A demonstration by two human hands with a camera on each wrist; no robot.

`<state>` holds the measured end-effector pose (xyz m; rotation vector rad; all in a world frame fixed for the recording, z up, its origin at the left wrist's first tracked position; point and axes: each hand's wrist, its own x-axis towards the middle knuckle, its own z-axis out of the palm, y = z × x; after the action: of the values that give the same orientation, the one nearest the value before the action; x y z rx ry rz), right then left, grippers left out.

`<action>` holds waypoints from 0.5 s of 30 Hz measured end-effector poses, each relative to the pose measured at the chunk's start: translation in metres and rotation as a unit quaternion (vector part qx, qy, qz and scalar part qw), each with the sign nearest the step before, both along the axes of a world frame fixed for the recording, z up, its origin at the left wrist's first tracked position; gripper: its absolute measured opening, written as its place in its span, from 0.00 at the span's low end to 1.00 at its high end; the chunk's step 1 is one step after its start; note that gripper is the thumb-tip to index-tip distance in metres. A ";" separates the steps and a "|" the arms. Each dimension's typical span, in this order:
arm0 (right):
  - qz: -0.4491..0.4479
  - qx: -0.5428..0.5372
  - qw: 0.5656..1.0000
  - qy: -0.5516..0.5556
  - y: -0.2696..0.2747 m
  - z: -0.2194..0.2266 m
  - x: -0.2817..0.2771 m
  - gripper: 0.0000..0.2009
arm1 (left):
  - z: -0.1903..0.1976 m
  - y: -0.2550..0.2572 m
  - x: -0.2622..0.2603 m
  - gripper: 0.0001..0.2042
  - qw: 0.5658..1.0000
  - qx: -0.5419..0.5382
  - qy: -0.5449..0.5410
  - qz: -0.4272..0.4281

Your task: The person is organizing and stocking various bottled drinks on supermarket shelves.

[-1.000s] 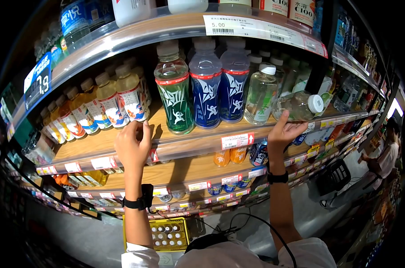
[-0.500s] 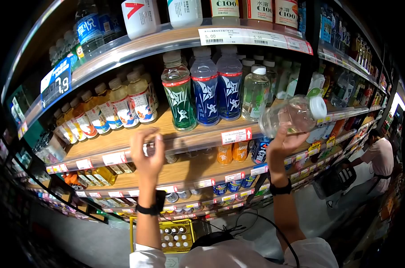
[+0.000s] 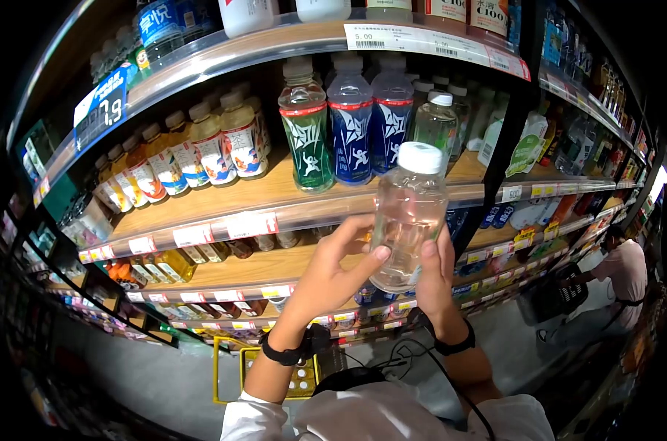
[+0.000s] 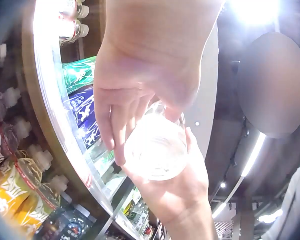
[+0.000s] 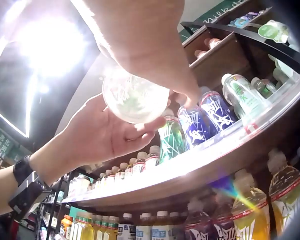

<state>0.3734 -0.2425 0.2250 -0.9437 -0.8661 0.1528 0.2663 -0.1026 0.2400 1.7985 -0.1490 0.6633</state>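
A clear plastic bottle with a white cap (image 3: 413, 202) stands upright, slightly tilted, in front of the shelf between both hands. My left hand (image 3: 339, 270) grips its lower left side, thumb across the front and fingers reaching behind. On the opposite side my right hand (image 3: 436, 275) holds it, the thumb lying along the front. From below, the left wrist view shows the bottle's round base (image 4: 157, 152), bright with glare. Behind the bottle on the shelf are a green-labelled bottle (image 3: 305, 140), two blue-labelled bottles, and a similar clear bottle (image 3: 435, 121).
Tea bottles (image 3: 239, 143) line the shelf's left part. The shelf's front edge (image 3: 311, 209) carries price tags, with lower shelves beneath. A yellow crate (image 3: 317, 371) of bottles sits on the floor by the body. To the right, another person (image 3: 620, 272) stands near a black basket (image 3: 561, 298).
The bottle has come away from the shelf's right side toward the middle and turned from lying sideways to upright. My left hand has moved right and taken hold of it too.
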 end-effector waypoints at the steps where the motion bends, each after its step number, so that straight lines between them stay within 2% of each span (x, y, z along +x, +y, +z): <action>1: 0.032 0.003 0.999 0.006 0.001 0.001 0.006 0.38 | -0.001 0.002 -0.001 0.22 1.000 0.015 -0.011 0.012; 2: 0.031 0.003 1.000 0.004 -0.003 0.006 0.010 0.38 | -0.001 0.003 -0.001 0.22 0.999 0.029 -0.021 0.026; 3: -0.025 -0.077 0.991 -0.103 -0.010 0.014 0.013 0.40 | 0.000 0.003 0.001 0.21 0.997 0.043 -0.051 0.050; 4: -0.082 -0.155 0.962 -0.208 -0.016 0.021 0.016 0.43 | 0.003 0.004 0.001 0.21 0.996 0.044 -0.053 0.049; 5: -0.159 -0.203 0.923 -0.287 -0.022 0.012 0.030 0.45 | 0.009 0.006 0.000 0.19 0.987 0.110 -0.074 0.086; 6: -0.151 -0.182 0.948 -0.213 -0.024 0.009 0.027 0.43 | 0.015 0.011 0.000 0.17 0.972 0.177 -0.096 0.122; 8: -0.252 -0.104 0.941 -0.200 -0.022 -0.004 0.038 0.44 | 0.027 0.032 -0.002 0.12 0.936 0.236 -0.150 0.213; 9: -0.265 -0.115 0.944 -0.161 -0.025 -0.002 0.046 0.44 | 0.034 0.041 -0.009 0.10 0.914 0.252 -0.149 0.282; 10: -0.333 -0.092 0.918 -0.196 -0.027 -0.003 0.061 0.44 | 0.030 0.070 -0.006 0.09 0.882 0.291 -0.201 0.311; 12: -0.420 -0.052 0.897 -0.126 -0.026 0.012 0.071 0.42 | 0.027 0.113 -0.012 0.07 0.855 0.284 -0.191 0.389; 14: -0.429 0.055 0.881 -0.193 -0.022 0.006 0.111 0.40 | 0.014 0.154 -0.010 0.07 0.817 0.313 -0.165 0.455; 15: -0.445 0.080 0.870 -0.198 -0.020 0.009 0.121 0.37 | 0.004 0.170 -0.008 0.07 0.818 0.315 -0.139 0.460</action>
<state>0.4945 -0.2620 0.2341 -1.1493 -0.7162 -0.9272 0.2581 0.0678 0.2439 2.3764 0.3943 1.7309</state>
